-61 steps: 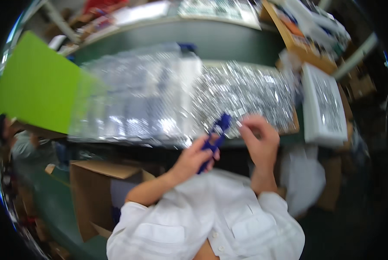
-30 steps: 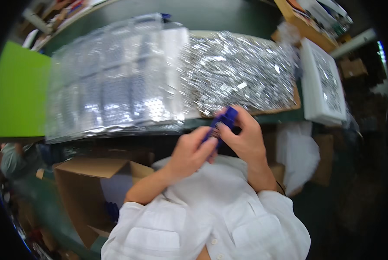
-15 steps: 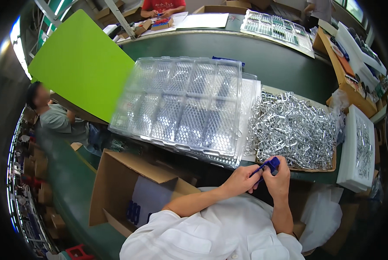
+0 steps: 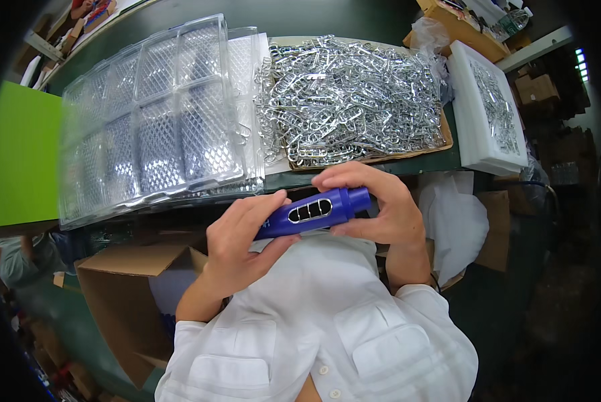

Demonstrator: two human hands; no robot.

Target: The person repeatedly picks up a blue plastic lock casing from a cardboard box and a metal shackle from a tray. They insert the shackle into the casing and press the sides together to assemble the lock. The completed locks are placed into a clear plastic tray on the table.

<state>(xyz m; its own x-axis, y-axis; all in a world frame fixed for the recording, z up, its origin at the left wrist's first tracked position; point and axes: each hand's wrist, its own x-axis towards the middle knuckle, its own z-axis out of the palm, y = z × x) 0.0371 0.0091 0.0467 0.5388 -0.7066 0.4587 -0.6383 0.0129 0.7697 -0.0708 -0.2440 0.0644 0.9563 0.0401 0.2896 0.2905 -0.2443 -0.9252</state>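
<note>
Blue tube (image 4: 312, 212): held by 2 hands, long axis running lower-left to upper-right.
Left hand (image 4: 236, 244): fingers curled around lower end.
Right hand (image 4: 379, 204): fingers closed over capped upper end.

Left hand (image 4: 236, 241) and right hand (image 4: 381, 208) curled closed, nearly meeting.

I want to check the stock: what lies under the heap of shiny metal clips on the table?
The metal clips lie on a brown cardboard sheet, whose edge shows at the front and right. The clips cover its middle, so anything beneath them is hidden.
</note>
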